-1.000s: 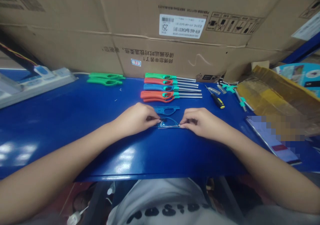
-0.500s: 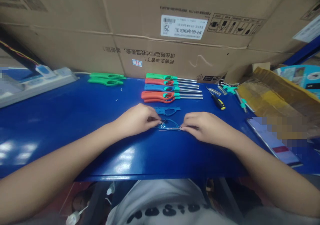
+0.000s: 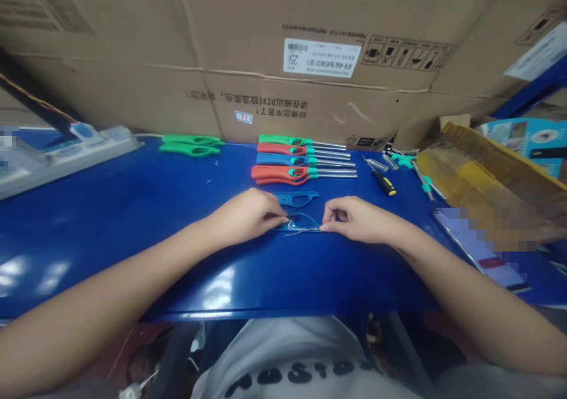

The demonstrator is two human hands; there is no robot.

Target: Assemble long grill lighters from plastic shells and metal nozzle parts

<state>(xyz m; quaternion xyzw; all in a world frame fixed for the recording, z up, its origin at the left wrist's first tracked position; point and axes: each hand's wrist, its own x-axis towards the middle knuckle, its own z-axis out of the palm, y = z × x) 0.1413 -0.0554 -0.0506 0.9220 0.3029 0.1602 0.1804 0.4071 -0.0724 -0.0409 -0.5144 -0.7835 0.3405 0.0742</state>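
Note:
A blue lighter shell half (image 3: 312, 219) lies on the blue table between my hands, with thin pale wires (image 3: 292, 225) looped across its trigger opening. My left hand (image 3: 250, 216) covers the handle end, thumb and fingertips pinched there beside a small dark part. At the narrow front end, my right hand (image 3: 361, 219) pinches the shell's tip; any small piece between those fingertips is too small to make out. Just beyond my hands rests a second blue shell half (image 3: 287, 199). Behind it, several assembled lighters (image 3: 279, 173) in red, blue and green lie in a row, metal tubes pointing right.
Green shell halves (image 3: 186, 149) lie at the back left, near a white power strip (image 3: 100, 146). To the right are a screwdriver (image 3: 383, 183), small teal parts (image 3: 401, 160), a taped brown package (image 3: 478, 175) and a phone (image 3: 469, 242). A large cardboard box (image 3: 248, 39) stands behind.
The view has shifted slightly. My right hand's fingers have arched a little more at the shell's tip; my left hand keeps its pinch at the handle end.

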